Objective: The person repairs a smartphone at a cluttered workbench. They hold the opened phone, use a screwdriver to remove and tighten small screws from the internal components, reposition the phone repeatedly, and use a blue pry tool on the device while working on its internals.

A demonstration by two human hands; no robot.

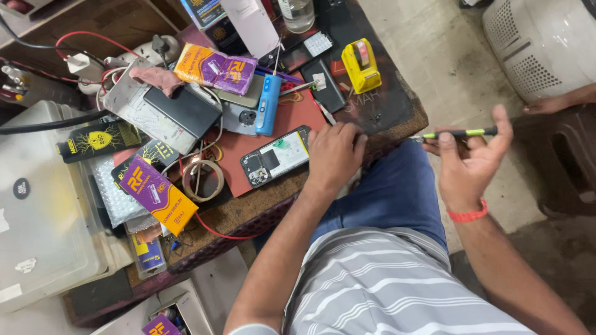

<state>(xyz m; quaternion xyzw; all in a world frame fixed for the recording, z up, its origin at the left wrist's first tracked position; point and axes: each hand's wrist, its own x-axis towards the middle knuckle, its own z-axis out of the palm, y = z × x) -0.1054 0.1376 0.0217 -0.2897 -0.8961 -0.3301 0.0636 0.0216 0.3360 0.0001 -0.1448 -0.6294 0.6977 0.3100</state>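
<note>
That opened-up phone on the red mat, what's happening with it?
A seated person works at a cluttered bench. The opened phone lies back-off on the red mat, its insides showing. The left hand rests on the bench edge just beside it, not gripping it. The right hand is held off to the side over the floor, its fingers holding a thin green-handled tool.

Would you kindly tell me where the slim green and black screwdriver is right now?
In the head view, the slim green and black screwdriver is pinched level in the right hand, off the dark worktable's right edge, above the blue-trousered knee.

Phone repair workshop: opened phone (275, 157), cluttered bench (385, 111)
</note>
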